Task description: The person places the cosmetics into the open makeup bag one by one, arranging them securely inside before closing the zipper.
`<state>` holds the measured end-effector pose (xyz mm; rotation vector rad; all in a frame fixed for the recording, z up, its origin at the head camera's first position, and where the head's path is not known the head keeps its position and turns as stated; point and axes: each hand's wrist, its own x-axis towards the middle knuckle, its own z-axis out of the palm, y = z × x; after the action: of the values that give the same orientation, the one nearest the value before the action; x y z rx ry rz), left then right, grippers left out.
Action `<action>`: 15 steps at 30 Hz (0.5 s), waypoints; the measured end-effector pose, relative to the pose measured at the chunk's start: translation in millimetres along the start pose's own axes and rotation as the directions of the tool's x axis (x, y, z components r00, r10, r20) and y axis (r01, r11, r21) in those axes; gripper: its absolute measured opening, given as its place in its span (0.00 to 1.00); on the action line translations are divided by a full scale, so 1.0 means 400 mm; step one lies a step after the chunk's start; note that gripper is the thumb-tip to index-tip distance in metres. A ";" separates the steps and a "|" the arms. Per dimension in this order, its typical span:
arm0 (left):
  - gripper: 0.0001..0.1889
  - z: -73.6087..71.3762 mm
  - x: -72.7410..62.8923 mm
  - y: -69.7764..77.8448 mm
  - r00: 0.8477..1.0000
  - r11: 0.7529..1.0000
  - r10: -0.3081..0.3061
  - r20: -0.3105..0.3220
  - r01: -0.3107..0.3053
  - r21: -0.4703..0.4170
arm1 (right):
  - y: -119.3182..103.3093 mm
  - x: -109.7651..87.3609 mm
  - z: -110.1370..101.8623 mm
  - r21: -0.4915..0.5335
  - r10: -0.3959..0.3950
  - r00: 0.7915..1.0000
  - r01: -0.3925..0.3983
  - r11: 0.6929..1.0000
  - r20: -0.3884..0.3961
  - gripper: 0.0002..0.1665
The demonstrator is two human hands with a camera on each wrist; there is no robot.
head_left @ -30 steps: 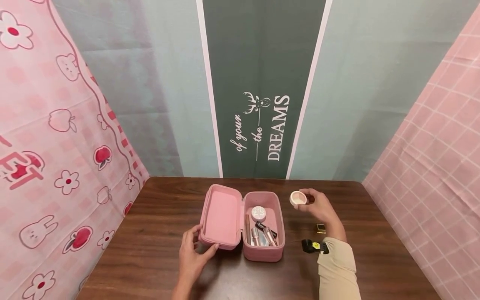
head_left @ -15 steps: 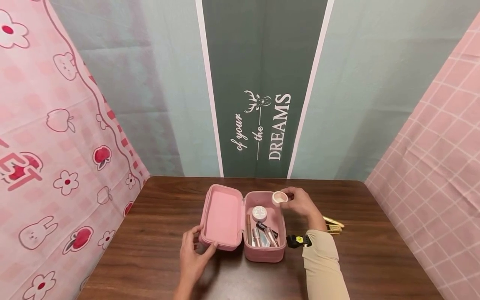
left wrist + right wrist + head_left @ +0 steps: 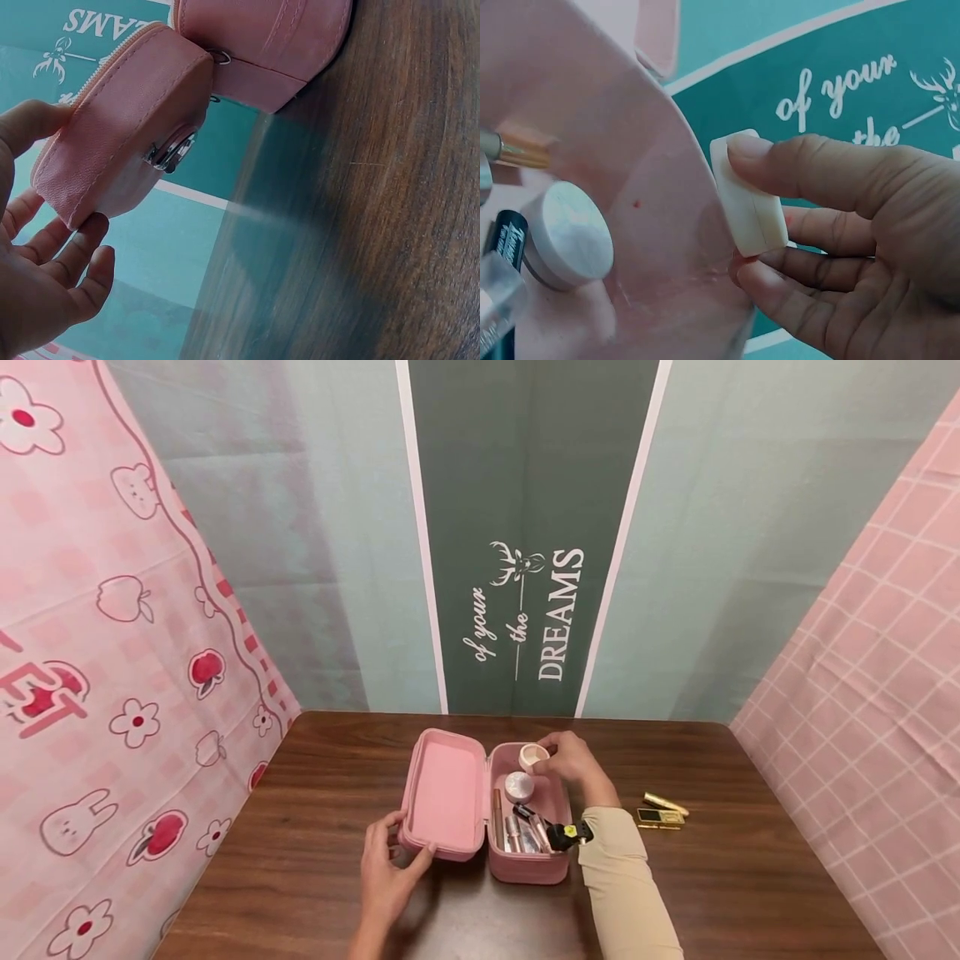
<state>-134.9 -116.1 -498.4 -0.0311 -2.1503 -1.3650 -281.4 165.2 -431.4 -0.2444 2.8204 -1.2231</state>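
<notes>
A pink makeup case [image 3: 528,870] stands open on the table, its lid [image 3: 448,789] swung out to the left. My left hand [image 3: 386,868] holds the lid's near left corner, thumb on the rim and fingers around the outer side, as the left wrist view [image 3: 52,247] shows too. Over the far end of the case my right hand [image 3: 573,758] pinches a small round cream-coloured compact [image 3: 750,196] between thumb and fingers. Inside the case lie a round white compact [image 3: 568,236], a black tube [image 3: 508,244] and several lipstick-like tubes [image 3: 513,833].
On the brown wooden table [image 3: 300,860], right of the case, lie a gold tube [image 3: 666,803] and a flat gold-and-black case [image 3: 660,816] with a thin gold stick. A printed cloth [image 3: 517,485] hangs behind the table, with pink cloths at both sides.
My right hand has carried the cream compact leftward, from right of the case to above its far end. The gold items have come into view. My left hand stays on the lid.
</notes>
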 end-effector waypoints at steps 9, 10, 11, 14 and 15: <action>0.33 0.002 -0.001 0.004 1.000 1.000 -0.020 0.005 0.020 0.010 | -0.006 0.009 0.031 -0.003 0.033 0.999 -0.033 0.999 0.035 0.21; 0.33 0.002 -0.001 0.004 1.000 1.000 -0.021 0.004 0.021 0.008 | -0.006 0.010 0.034 -0.010 0.035 0.999 -0.034 0.999 0.030 0.21; 0.33 0.002 -0.001 0.005 1.000 1.000 -0.023 0.004 0.022 0.007 | -0.007 0.010 0.037 -0.018 0.041 0.999 -0.040 0.999 0.023 0.21; 0.33 0.002 0.001 0.005 1.000 1.000 -0.024 0.002 0.024 0.003 | -0.015 0.011 0.044 -0.021 0.078 0.997 -0.078 0.997 0.009 0.21; 0.33 0.002 0.001 0.005 1.000 1.000 -0.025 0.002 0.025 0.001 | -0.018 0.012 0.047 -0.016 0.089 0.996 -0.089 0.996 0.007 0.21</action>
<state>-135.1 -114.8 -496.7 -0.0058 -2.1597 -1.3784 -283.1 146.1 -439.1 -0.1226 2.8021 -1.1795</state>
